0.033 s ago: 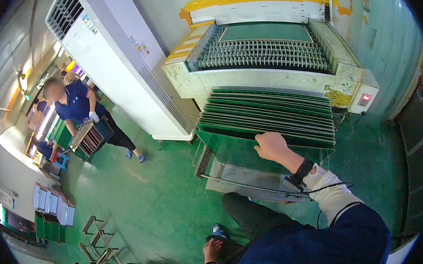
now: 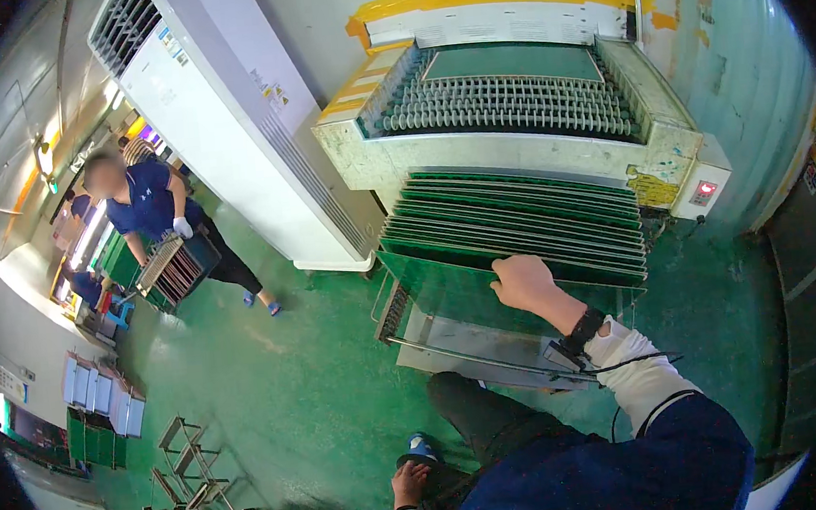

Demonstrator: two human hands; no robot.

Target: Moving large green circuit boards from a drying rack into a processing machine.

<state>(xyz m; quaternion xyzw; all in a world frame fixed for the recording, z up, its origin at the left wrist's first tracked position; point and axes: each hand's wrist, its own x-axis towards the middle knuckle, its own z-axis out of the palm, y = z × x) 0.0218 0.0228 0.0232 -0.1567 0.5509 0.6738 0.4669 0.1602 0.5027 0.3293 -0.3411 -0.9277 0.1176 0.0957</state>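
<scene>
Right hand (image 2: 523, 282) apparently grips green board (image 2: 449, 290) | red label (image 2: 706, 187) on machine (image 2: 515, 151)

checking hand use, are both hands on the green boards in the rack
No, only the right hand grips the top edge of a green board; the left hand is down by the shoe.

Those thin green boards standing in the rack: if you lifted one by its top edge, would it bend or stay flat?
The front green board would probably stay fairly flat: all stand straight in the rack without sagging. It looks thin, so likely light. The right hand rests on its top edge; bare edges may be slippery, and a freed board could tip.
</scene>
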